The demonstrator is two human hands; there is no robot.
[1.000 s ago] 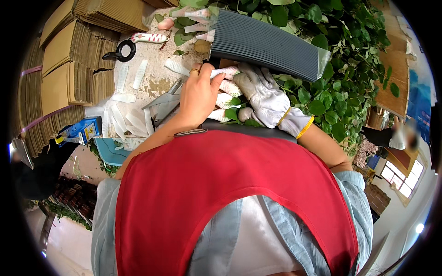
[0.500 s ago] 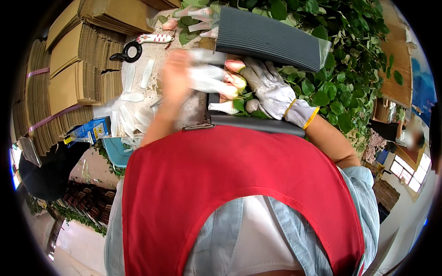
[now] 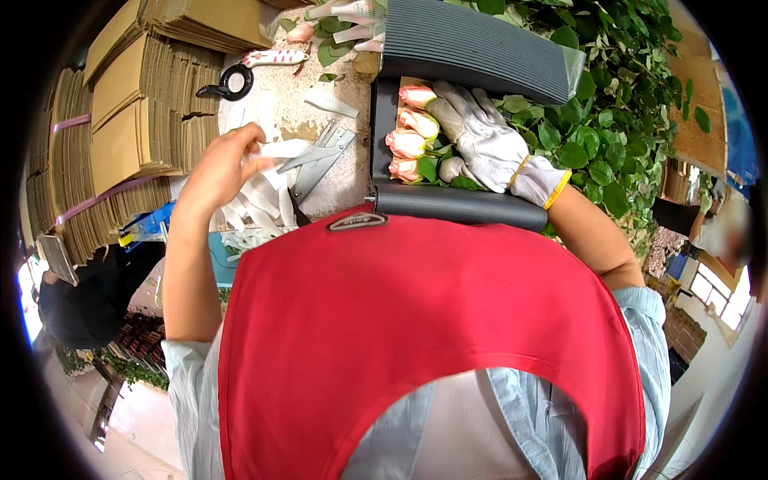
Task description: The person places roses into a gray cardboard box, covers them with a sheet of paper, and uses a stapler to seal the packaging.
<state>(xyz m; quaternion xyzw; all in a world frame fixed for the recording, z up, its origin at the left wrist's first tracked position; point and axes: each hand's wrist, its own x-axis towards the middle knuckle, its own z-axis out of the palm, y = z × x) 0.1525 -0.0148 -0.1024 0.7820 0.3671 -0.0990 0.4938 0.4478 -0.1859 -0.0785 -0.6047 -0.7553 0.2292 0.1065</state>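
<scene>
My bare left hand (image 3: 220,170) is over the left part of the worktop, with thumb and fingers apart around the end of a white mesh sleeve (image 3: 286,149). That sleeve overlaps a grey metal stapler-like tool (image 3: 320,168). My right hand (image 3: 482,144), in a white glove with a yellow cuff edge, lies with fingers stretched over the stems and leaves behind several pink roses (image 3: 408,143). Their bare heads stand in a row in a dark padded trough (image 3: 382,120). The palm and what lies beneath it are hidden.
Loose white sleeves (image 3: 264,200) lie near the left hand. Beyond them are a black tape roll (image 3: 234,82) and a white-and-red handled cutter (image 3: 274,58). Folded cardboard (image 3: 124,144) is stacked left; leafy stems (image 3: 592,152) crowd the right. Another person (image 3: 716,232) is far right.
My left hand has moved left, away from the roses, and the white sleeves have come off their heads. My right hand stays on the stems.
</scene>
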